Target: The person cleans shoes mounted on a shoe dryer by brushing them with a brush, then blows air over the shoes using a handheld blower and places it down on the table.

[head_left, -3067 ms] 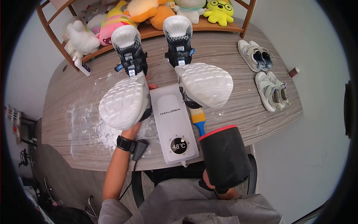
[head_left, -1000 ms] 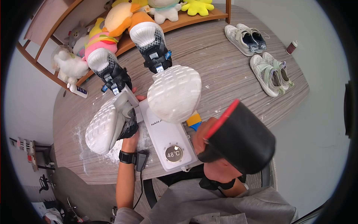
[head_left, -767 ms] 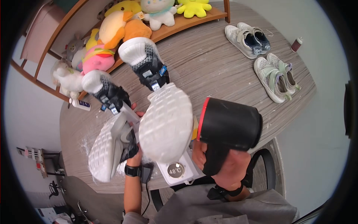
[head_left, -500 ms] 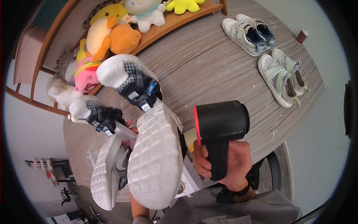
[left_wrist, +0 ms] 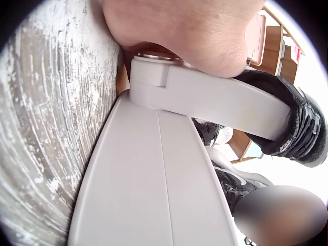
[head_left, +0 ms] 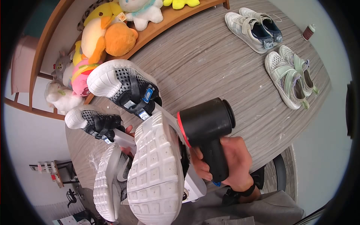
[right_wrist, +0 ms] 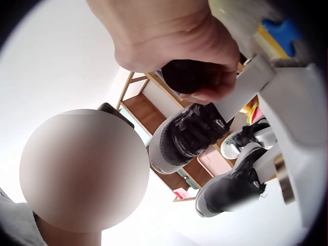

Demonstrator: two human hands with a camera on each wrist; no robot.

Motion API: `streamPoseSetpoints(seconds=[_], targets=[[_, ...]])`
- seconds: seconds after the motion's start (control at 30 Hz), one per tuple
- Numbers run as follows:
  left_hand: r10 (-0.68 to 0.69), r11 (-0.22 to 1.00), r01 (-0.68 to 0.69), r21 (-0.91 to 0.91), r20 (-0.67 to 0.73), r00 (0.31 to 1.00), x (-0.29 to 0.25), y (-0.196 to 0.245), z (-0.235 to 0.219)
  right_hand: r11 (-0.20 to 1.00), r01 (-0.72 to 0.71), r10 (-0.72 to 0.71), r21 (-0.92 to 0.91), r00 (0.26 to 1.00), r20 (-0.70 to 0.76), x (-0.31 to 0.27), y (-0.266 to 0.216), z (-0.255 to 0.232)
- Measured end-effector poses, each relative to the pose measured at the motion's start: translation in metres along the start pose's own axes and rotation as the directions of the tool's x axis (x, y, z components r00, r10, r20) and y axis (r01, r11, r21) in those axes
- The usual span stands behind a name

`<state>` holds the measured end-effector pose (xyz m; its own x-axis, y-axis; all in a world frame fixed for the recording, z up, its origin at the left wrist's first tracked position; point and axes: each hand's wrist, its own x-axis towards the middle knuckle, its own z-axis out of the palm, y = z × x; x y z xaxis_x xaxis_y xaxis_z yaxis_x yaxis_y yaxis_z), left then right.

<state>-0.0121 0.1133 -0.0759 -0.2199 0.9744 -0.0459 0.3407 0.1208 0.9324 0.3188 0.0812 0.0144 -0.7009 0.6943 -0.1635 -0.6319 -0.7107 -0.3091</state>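
My right hand (head_left: 240,161) grips the handle of a black hair dryer (head_left: 208,122), its red-rimmed mouth facing left beside the white shoe dryer. Four-armed, the shoe dryer (left_wrist: 133,169) carries black-and-white sneakers on its arms. The nearest sneaker's white sole (head_left: 153,172) faces me, with a second sole (head_left: 107,183) to its left. Farther off are the other sneakers, one higher (head_left: 123,86) and one lower (head_left: 93,120). My left hand (left_wrist: 184,31) holds the shoe dryer around an arm's hinge; in the head view only its fingers (head_left: 129,130) show behind the sneakers.
Plush toys (head_left: 120,39) fill a wooden shelf (head_left: 180,17) at the back left. Two pairs of children's shoes (head_left: 249,32) and a small bottle (head_left: 308,32) stand at the right of the wood-grain table (head_left: 202,63). A blue-handled brush (right_wrist: 282,38) lies beside the shoe dryer.
The shoe dryer has tilted and swung left with its sneakers, hiding its temperature display. My right hand has raised the hair dryer and turned it upright, bringing its mouth near the nearest sneaker.
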Motion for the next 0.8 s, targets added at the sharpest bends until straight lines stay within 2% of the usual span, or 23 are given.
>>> streamPoseSetpoints(seconds=[0.1, 0.2, 0.4, 0.53, 0.6, 0.63, 0.7, 0.73, 0.77, 0.8], targets=[[-0.018, 0.999, 0.018, -0.031, -0.002, 1.0, -0.004, 0.002, 0.004, 0.999, 0.012, -0.009, 0.047, 0.998, -0.058, 0.002, 0.003, -0.002], [-0.034, 0.998, 0.034, -0.056, 0.0, 0.999, -0.011, 0.008, 0.007, 0.994, 0.004, 0.001, 0.11, 0.999, -0.047, -0.001, 0.008, -0.006], [-0.063, 0.99, 0.058, -0.131, -0.03, 0.998, -0.034, 0.018, 0.014, 0.997, 0.034, -0.029, 0.069, 0.997, -0.073, -0.024, 0.027, -0.011], [-0.075, 0.977, 0.06, -0.202, -0.064, 0.995, -0.058, 0.023, 0.018, 0.998, 0.052, -0.051, 0.027, 0.998, -0.025, -0.042, 0.038, -0.008], [-0.084, 0.968, 0.062, -0.243, -0.08, 0.993, -0.069, 0.025, 0.02, 0.984, 0.112, -0.121, 0.142, 0.991, 0.061, -0.049, 0.046, -0.007], [-0.088, 0.962, 0.061, -0.266, -0.091, 0.992, -0.076, 0.025, 0.021, 0.987, 0.102, -0.111, 0.126, 0.992, 0.065, -0.052, 0.049, -0.005], [-0.103, 0.946, 0.06, -0.317, -0.121, 0.987, -0.09, 0.023, 0.02, 0.976, 0.212, -0.207, -0.06, 0.975, 0.076, -0.056, 0.056, -0.002], [-0.116, 0.936, 0.061, -0.347, -0.14, 0.983, -0.099, 0.02, 0.02, 0.966, 0.246, -0.235, -0.084, 0.964, 0.121, -0.06, 0.06, -0.004], [-0.129, 0.925, 0.059, -0.376, -0.162, 0.978, -0.108, 0.018, 0.019, 0.969, 0.223, -0.209, -0.106, 0.969, 0.128, -0.064, 0.063, -0.002], [-0.137, 0.913, 0.054, -0.404, -0.181, 0.974, -0.115, 0.017, 0.016, 0.932, 0.294, -0.275, -0.213, 0.955, 0.113, -0.069, 0.068, 0.002]])
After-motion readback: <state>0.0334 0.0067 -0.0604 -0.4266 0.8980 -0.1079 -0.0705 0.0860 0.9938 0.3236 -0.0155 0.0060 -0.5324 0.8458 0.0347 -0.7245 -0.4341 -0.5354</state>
